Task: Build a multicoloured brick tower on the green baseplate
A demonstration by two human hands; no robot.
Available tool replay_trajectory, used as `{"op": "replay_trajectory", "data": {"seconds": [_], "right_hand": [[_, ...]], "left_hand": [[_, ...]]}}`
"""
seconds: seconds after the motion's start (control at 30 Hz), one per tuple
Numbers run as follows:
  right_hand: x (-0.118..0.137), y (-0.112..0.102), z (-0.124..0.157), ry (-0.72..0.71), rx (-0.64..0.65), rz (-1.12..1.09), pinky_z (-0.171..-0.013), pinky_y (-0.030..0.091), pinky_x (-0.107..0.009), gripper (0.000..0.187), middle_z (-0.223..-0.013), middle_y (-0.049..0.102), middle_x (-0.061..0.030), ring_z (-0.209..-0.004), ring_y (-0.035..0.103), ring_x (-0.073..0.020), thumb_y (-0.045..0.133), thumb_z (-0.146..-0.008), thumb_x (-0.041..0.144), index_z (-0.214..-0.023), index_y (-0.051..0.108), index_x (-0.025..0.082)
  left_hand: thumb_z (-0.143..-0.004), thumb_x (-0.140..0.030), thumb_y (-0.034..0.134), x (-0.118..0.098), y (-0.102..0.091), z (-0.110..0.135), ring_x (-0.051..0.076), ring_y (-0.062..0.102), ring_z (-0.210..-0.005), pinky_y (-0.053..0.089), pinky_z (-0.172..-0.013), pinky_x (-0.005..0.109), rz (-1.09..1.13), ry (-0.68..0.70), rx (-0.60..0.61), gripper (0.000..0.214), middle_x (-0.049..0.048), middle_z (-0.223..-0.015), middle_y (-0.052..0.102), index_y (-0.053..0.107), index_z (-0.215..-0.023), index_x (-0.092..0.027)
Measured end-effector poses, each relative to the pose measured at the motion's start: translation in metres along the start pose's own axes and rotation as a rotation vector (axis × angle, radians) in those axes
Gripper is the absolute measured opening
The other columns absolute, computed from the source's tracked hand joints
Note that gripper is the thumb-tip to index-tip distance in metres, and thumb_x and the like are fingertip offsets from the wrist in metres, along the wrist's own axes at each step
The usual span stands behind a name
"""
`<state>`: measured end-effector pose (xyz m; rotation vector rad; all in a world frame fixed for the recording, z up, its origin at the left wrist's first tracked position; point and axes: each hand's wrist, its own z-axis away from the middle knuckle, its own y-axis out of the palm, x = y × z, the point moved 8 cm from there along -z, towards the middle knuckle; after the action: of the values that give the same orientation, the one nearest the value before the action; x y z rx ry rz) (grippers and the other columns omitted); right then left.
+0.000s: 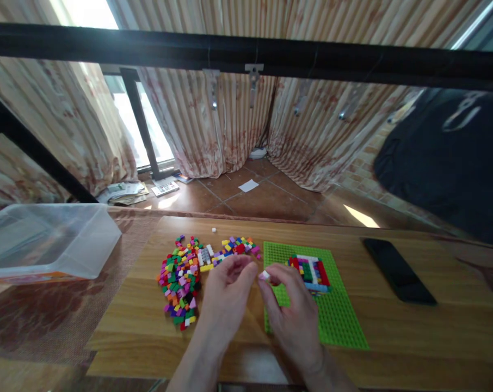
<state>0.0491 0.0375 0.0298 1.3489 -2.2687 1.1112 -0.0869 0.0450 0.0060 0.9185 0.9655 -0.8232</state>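
A single camera rides on the person's head, above the near edge of the wooden table [393,337], facing forward and tilted down. It sits close: the left hand [226,296] and right hand [293,310] enter from the bottom edge and meet at a pale brick [264,275] just below the frame's middle. The green baseplate [336,321] lies right of centre, the brick pile [181,283] left. The view is wide, taking in a plastic tub [46,239] at far left, a phone [399,269] at right, and beyond them the tiled floor [266,198], curtains [214,130] and a black bar [271,57] across the top.
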Motion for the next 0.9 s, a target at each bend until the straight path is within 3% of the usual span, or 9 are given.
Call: {"op": "replay_trajectory", "data": {"seconds": [0.1,0.17,0.47,0.67,0.9], "right_hand": [[0.004,-0.017,-0.003,-0.003,-0.072,-0.007,-0.082,0.051,-0.026,0.013,-0.093,0.065,-0.0017,-0.090,0.062,-0.0140,0.062,-0.088,0.015,-0.099,0.059,0.022],[0.001,-0.021,-0.003,0.010,-0.054,-0.042,-0.083,0.051,-0.026,0.016,-0.094,0.065,-0.0013,-0.091,0.062,-0.0138,0.063,-0.088,0.013,-0.100,0.060,0.022],[-0.032,-0.026,0.002,0.297,0.050,-0.355,-0.072,0.052,-0.024,0.017,-0.096,0.068,-0.0003,-0.086,0.064,-0.0134,0.064,-0.088,0.022,-0.104,0.066,0.028],[-0.036,-0.034,-0.002,0.311,0.061,-0.395,-0.075,0.051,-0.025,0.009,-0.088,0.069,0.0001,-0.084,0.063,-0.0138,0.063,-0.089,0.022,-0.093,0.069,0.026],[-0.039,-0.038,0.003,0.416,0.039,-0.458,-0.069,0.051,-0.026,0.009,-0.081,0.064,-0.0012,-0.078,0.060,-0.0147,0.061,-0.089,0.028,-0.087,0.068,0.022]], "left_hand": [[-0.068,-0.025,0.072,0.002,0.025,0.006,0.012,0.057,-0.069,0.045,-0.069,0.022,-0.013,0.002,0.199,0.012,0.0016,-0.069,0.068,0.071,-0.069,-0.013],[-0.070,-0.025,0.072,0.004,0.031,0.009,0.012,0.057,-0.069,0.044,-0.070,0.022,0.000,-0.006,0.241,0.011,0.0011,-0.068,0.067,0.071,-0.069,-0.014],[-0.071,-0.024,0.074,0.017,0.041,0.013,0.012,0.057,-0.070,0.045,-0.073,0.024,0.087,-0.096,0.283,0.011,0.0013,-0.070,0.065,0.070,-0.070,-0.014],[-0.069,-0.028,0.078,0.023,0.052,0.015,0.011,0.057,-0.067,0.047,-0.072,0.023,0.092,-0.119,0.313,0.016,0.0007,-0.070,0.064,0.070,-0.072,-0.014],[-0.059,-0.026,0.086,0.038,0.061,0.018,0.010,0.059,-0.064,0.049,-0.068,0.021,0.288,-0.254,0.306,0.023,0.0020,-0.069,0.066,0.070,-0.069,-0.012]]}}
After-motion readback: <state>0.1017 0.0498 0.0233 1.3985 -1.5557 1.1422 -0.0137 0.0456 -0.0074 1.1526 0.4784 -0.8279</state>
